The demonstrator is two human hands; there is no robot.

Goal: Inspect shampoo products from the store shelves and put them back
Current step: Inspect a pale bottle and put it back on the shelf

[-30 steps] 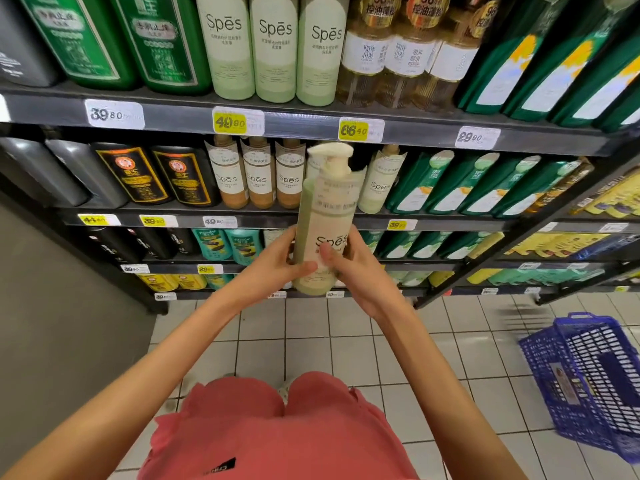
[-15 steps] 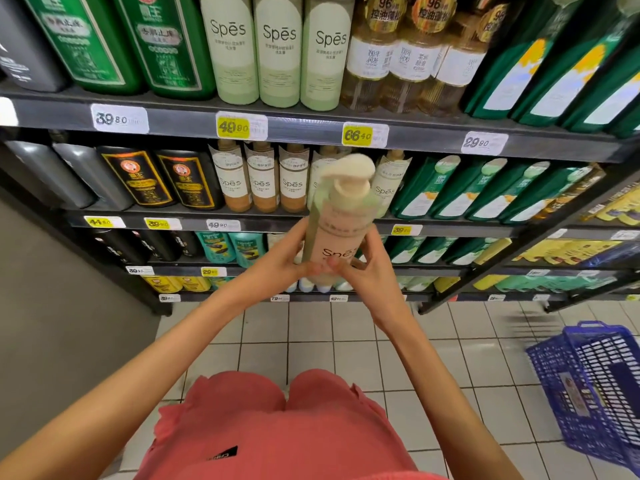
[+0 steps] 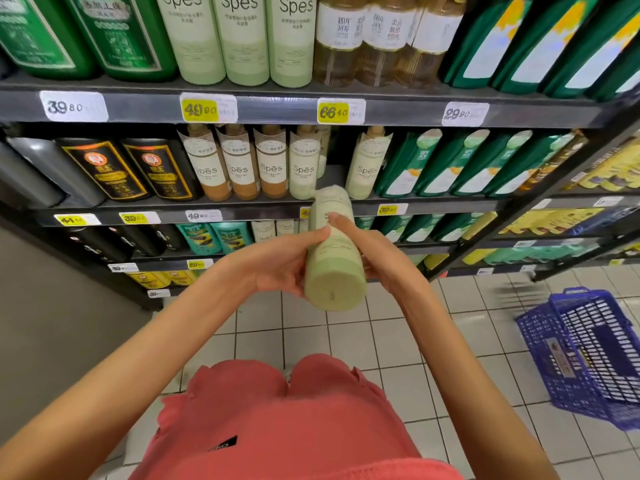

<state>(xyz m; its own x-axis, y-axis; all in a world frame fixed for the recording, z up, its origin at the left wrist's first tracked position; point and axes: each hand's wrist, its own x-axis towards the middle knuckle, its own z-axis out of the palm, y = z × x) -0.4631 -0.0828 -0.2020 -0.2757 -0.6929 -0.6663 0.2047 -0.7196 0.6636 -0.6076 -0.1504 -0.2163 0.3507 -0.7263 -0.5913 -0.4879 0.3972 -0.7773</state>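
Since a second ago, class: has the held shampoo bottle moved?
Yes. The shampoo bottle has tipped from upright: its base now faces the camera, its top points toward the shelf edge.

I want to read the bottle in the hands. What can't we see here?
Head view:
- Held bottle label: tilted base-first, blurred, partly under left hand and right hand.
- Top-shelf bottles: caps cut by the upper edge.
- Lowest price tags: too small.
- Blue basket: cut by right edge.

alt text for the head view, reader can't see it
The left hand and right hand hold a pale green shampoo bottle tipped base-first toward the camera, before stocked store shelves. A blue basket sits on the tiled floor.
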